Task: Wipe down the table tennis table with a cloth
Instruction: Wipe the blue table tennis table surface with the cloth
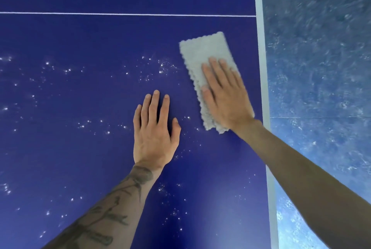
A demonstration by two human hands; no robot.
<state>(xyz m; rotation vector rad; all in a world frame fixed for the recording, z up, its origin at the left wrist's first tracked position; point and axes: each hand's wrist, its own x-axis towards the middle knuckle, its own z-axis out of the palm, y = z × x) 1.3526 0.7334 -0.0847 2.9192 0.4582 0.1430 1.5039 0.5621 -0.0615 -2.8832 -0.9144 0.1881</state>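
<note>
Blue table (pixel 100 38), droplets scattered. Right hand (pixel 224 96) flat, pressing grey cloth (pixel 202 52); left hand (pixel 154 130) flat, empty.

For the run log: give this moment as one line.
phase: wiping | right hand: flat on cloth, near right edge of table | left hand: flat on table | white specks: left of cloth
</note>
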